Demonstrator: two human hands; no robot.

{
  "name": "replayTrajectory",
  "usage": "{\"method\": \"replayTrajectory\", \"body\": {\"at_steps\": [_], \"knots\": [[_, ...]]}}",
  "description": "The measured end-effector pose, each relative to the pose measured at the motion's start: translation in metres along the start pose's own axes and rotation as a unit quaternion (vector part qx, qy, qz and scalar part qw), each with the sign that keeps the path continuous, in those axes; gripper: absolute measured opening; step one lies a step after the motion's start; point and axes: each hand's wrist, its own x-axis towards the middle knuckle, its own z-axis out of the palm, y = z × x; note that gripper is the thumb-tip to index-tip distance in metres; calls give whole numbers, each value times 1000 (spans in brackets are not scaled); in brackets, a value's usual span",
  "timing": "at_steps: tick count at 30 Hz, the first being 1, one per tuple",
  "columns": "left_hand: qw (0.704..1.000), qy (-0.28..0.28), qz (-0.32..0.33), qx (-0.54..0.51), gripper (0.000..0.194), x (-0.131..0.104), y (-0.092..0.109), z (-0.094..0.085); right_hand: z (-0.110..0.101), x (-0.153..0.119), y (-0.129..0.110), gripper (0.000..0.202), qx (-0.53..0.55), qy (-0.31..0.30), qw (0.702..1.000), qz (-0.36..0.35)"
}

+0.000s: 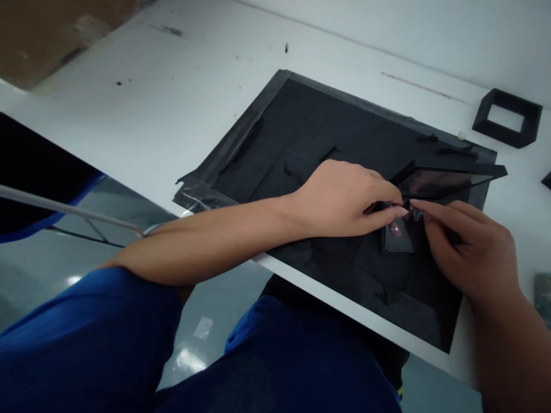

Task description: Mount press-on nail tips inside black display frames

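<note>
My left hand (pixel 355 195) reaches across the black mat, its thumb and forefinger pinched together. My right hand (pixel 469 244) comes in from the right, also pinching. The fingertips of both almost meet at a small shiny scrap (pixel 416 214), too small to name; which hand grips it I cannot tell. Just under them lies a flat dark case (pixel 400 245), with a glossy panel (pixel 447 180) tilted up behind it like a raised lid. A small pinkish piece with a white star (pixel 395 229) shows by my left thumb, partly hidden.
The black mat (pixel 297 126), taped at its edges, covers part of the white table (pixel 206 80). A black square frame (pixel 508 119) stands at the back right. Dark scraps (pixel 456 151) lie along the mat's far edge. A brown cardboard box (pixel 60 34) is at the far left.
</note>
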Motion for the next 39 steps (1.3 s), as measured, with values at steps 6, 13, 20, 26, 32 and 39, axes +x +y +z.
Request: {"method": "replayTrajectory", "body": {"at_steps": [6, 13, 20, 26, 32, 39], "knots": [[1000, -12, 7, -2, 30, 0, -1, 1, -2, -1, 1, 28, 31, 9, 999, 6], [1000, -10, 13, 1, 29, 0, -1, 0, -5, -8, 5, 26, 98, 7, 995, 24], [1000, -11, 6, -1, 28, -1, 0, -2, -5, -9, 7, 42, 27, -4, 996, 86], [1000, 4, 2, 2, 29, -1, 0, -1, -5, -8, 8, 41, 24, -9, 991, 129], [1000, 5, 28, -13, 26, -1, 0, -2, -6, -8, 6, 35, 42, -5, 994, 104], [997, -68, 42, -17, 26, 0, 1, -5, -10, -13, -8, 18, 77, -1, 996, -35]]}}
